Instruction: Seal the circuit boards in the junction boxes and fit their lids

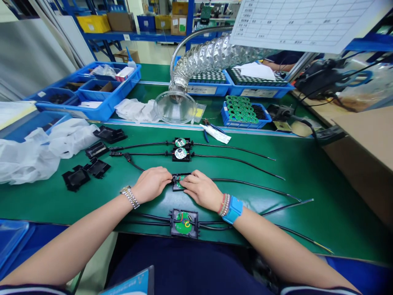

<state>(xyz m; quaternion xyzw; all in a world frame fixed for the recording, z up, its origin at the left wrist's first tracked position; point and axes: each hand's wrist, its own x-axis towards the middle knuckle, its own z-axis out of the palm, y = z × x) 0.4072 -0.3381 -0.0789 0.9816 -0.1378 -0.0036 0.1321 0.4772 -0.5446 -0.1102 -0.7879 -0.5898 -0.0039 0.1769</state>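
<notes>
My left hand (153,183) is closed at the left side of a small black plastic housing (177,187), its fingertips pinching where the black cable enters. My right hand (201,189) bends over the housing's right part, fingers pressed on the green circuit board (181,182) inside it. From its right side a black cable (254,183) runs across the mat. Nearer to me lies a larger open housing (184,223) with a round green board and red and yellow wires. Beyond my hands, two housings (181,154) with round boards and cables lie side by side.
Black plastic covers (76,178) and white bags (73,137) lie on the left of the green mat (129,205). A fume-extraction funnel (175,107) hangs over the far edge. Pliers (206,133), a white tube (216,134) and a blue bin of circuit boards (244,112) are behind.
</notes>
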